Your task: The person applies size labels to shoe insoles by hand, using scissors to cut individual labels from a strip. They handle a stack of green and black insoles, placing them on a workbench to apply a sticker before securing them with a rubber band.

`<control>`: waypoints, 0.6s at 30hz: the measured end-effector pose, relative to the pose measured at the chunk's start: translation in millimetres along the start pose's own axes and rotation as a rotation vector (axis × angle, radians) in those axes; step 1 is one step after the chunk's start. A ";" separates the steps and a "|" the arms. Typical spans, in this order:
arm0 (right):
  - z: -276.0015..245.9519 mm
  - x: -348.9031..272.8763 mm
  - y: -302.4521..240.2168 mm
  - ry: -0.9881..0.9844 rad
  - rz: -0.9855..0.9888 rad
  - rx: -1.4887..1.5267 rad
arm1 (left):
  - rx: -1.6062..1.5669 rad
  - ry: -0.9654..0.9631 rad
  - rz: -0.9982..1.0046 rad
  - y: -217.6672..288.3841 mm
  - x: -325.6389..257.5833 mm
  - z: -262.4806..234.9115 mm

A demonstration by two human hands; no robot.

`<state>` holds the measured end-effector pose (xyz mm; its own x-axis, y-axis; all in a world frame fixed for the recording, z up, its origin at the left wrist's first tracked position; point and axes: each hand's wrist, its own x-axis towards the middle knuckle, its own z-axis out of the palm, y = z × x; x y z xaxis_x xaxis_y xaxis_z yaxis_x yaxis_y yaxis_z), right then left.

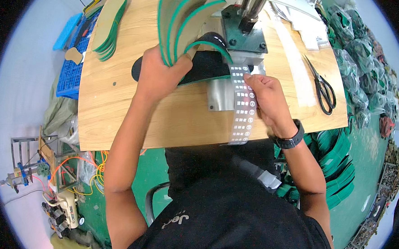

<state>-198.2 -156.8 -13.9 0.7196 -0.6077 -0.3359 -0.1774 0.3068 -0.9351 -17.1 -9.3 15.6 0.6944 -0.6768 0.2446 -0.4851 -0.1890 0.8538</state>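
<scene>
Several long, curved insoles with tan faces and green edges (167, 10) stand fanned above the light wood-grain tabletop (181, 123), gripped in the left hand (161, 75). The right hand (266, 94) pinches a translucent, white-printed film strip (242, 109), which extends from beside the dark metal press (244, 34), over the right side of the silver metal plate (220, 96), toward the tabletop's front edge.
</scene>
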 end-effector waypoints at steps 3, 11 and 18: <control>-1.7 0.8 -1.2 -0.036 -0.011 0.005 | 0.052 -0.115 0.047 -2.7 1.3 5.5; -4.4 -4.4 -7.6 0.014 -0.029 0.091 | 0.411 -0.240 0.279 8.0 5.4 14.0; -28.4 -11.9 4.8 0.114 -0.198 0.262 | 0.366 -0.197 0.220 9.2 0.2 10.1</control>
<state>-226.7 -169.0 -17.7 0.6404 -0.7477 -0.1755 0.1473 0.3438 -0.9274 -26.8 -18.3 18.8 0.4570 -0.8442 0.2802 -0.7898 -0.2402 0.5644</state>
